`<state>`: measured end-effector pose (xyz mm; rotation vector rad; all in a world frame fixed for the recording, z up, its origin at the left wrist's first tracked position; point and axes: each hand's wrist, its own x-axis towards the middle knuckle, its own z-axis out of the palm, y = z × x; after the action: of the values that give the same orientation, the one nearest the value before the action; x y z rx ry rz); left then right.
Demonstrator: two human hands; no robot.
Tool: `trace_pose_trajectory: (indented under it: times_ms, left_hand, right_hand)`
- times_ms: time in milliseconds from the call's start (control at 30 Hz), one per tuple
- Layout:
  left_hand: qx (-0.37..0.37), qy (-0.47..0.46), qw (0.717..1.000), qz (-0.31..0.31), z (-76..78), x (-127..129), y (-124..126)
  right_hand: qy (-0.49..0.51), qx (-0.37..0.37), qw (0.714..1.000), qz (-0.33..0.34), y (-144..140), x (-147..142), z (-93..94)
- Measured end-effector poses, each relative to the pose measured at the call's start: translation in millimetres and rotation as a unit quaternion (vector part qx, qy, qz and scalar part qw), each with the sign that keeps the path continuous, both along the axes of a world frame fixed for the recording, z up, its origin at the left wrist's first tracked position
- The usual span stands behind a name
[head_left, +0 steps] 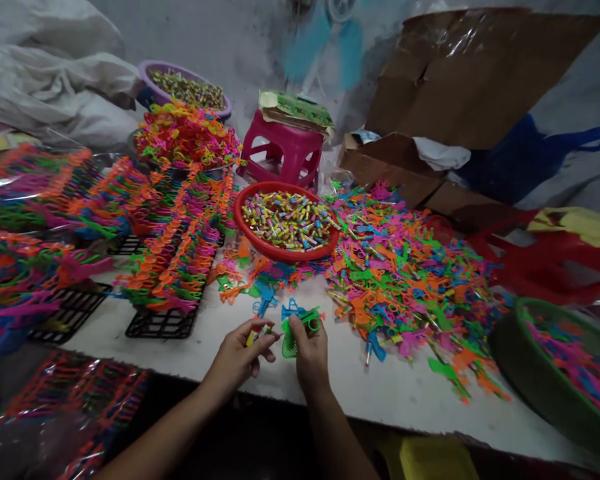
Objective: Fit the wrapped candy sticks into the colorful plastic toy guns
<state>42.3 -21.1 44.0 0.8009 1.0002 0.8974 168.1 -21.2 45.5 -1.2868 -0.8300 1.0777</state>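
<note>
At the near edge of the white table [180, 347], seen from the head camera, both hands are meeting over the bare strip in front of the body. The left hand [237, 357] is pinching a small tube [254, 333] between thumb and fingertips, fingers closed together around it, its tip pointing toward the other hand. The right hand [310, 350] is gripping a green toy [303, 330], fingers clamped on its lower part while a ring end is sticking out to the right above the thumb. Tube and toy are sitting just beside each other, nearly touching; whether they are in contact I cannot tell.

Just beyond the hands, a blue toy [265, 297] is lying on the table. Farther back, a red bowl [280, 252] is holding many small coloured tubes. To its right, a loose pile [405, 280] of plastic toys is spreading across the table. To the left, racks [163, 323] are carrying rows of toys. A green basket [510, 347] is standing at the far right, and a pink stool [283, 150] behind the bowl.
</note>
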Motion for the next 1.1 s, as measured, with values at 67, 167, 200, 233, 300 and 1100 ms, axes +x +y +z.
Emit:
trace_pose_trajectory:
  times_ms: [67,167,200,233,300,1100]
  left_hand:
    - [0.013,0.008,1.000,0.001,-0.1,0.3,-0.9]
    - [0.014,0.030,0.999,0.000,-3.7,-0.2,-1.7]
    - [0.011,0.033,0.999,-0.004,-5.3,-0.5,-1.8]
    - [0.007,0.033,0.999,-0.009,-6.7,-0.8,-2.0]
    - [-0.001,0.032,0.999,-0.022,-8.5,-1.2,-2.4]
    - [-0.057,0.013,0.994,0.096,-38.9,-11.0,18.3]
  right_hand:
    - [-0.012,0.000,1.000,0.007,-3.9,-6.3,1.0]
    - [-0.014,0.001,1.000,0.005,-6.5,-12.7,2.6]
    - [-0.014,0.001,1.000,0.007,-6.4,-13.3,3.1]
    - [-0.014,0.002,1.000,0.010,-6.0,-13.1,3.6]
    - [-0.017,0.000,1.000,0.019,-4.8,-10.9,4.5]
    - [-0.441,0.135,0.879,-0.119,65.6,97.1,-8.3]
